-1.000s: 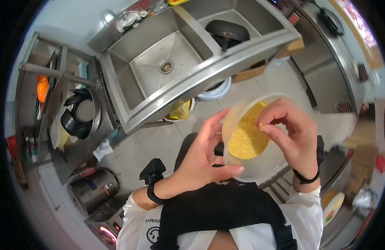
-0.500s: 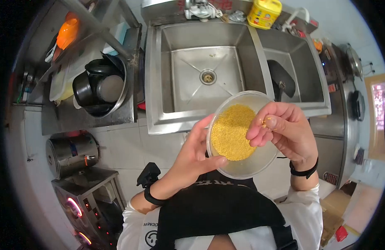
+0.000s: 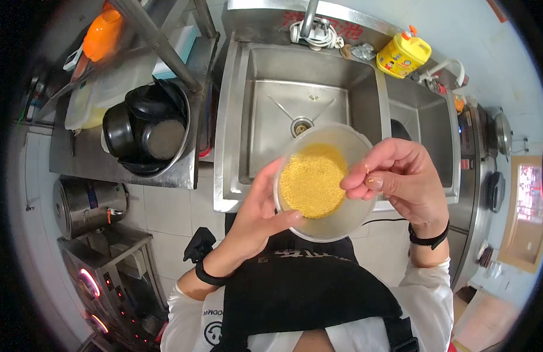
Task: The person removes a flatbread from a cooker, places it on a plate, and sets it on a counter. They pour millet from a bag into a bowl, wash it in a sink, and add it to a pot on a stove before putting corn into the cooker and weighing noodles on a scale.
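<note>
A round translucent bowl (image 3: 353,217) with small yellow grains (image 3: 314,180) in it is in front of my body. My left hand (image 3: 257,220) grips the bowl's left side, with the thumb over the rim. Over the bowl's right part is my right hand (image 3: 400,182), its thumb and fingers pinched together with a few yellow grains on the fingertips. Whatever lies deeper between those fingers is hidden.
Beyond the bowl is a steel double sink (image 3: 271,105), with a yellow jug (image 3: 403,54) at its back edge. Black pans fill a metal basin (image 3: 186,132) on the left counter. A steel pot (image 3: 86,205) and a lit appliance (image 3: 116,276) stand lower left.
The view has shifted, so the sink and shelves sit differently. The bowl appears a little further left and up, still in my left hand. My right fingers remain pinched over it.
</note>
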Available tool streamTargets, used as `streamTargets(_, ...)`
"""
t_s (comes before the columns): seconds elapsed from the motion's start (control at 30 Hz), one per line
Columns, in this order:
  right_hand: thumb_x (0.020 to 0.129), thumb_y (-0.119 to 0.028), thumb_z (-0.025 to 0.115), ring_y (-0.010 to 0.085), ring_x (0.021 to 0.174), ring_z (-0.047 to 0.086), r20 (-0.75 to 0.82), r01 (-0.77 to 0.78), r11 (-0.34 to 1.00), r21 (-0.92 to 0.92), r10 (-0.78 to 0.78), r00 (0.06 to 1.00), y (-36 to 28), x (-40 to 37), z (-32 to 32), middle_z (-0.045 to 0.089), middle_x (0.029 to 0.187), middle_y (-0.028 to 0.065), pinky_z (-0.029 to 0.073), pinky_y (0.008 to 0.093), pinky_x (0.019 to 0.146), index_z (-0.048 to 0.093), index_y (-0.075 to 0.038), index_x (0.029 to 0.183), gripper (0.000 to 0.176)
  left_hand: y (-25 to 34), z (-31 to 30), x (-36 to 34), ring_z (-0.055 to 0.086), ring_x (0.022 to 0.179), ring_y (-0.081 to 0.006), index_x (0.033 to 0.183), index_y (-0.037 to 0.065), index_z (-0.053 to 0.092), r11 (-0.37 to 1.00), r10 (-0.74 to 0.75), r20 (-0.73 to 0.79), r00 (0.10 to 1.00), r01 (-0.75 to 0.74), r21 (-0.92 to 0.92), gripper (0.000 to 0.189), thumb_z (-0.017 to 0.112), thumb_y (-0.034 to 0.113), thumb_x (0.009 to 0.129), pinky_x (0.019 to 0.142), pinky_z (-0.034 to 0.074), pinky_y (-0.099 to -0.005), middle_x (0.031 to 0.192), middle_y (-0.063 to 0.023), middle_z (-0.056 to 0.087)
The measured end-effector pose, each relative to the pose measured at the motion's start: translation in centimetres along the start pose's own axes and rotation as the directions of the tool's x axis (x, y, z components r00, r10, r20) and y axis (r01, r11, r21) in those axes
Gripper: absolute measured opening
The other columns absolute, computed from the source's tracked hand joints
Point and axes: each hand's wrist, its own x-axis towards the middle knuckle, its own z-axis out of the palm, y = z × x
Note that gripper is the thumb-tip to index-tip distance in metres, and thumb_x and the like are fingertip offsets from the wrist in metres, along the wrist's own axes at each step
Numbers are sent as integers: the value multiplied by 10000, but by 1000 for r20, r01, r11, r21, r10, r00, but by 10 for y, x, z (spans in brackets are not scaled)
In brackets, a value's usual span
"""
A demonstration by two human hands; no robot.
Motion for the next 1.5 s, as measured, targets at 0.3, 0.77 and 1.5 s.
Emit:
streamTargets(0.3,791,-190,557,314,900,570,14,15,-2,-1000,-500,866,54,151,-196,602,910,178,448,358,799,534,12,1039,320,-1,-19,66,432,1149,-204,1309,70,245,984,-107,-234,966,70,-164,538,508,92,840,836,474,-350,1250,-89,403)
streamTargets(0.77,698,-105,487,440,850,550,-305,-99,466,-879,-392,868,72,374,-238,554,827,336,432,433,746,547,154,803,286,-27,-81,223,425,1116,-213,1351,133,118,998,22,-400,916,-45,-50,740,588,65,783,891,402,-359,1216,-99,340)
streamTargets(1.5,724,-49,503,358,926,530,462,478,73,-876,-165,872,148,318,-204,584,904,212,412,420,827,577,-18,958,248,-50,-113,277,483,1020,-172,1337,198,219,998,-30,-376,926,7,-64,619,564,137,827,827,462,-343,1083,-72,452)
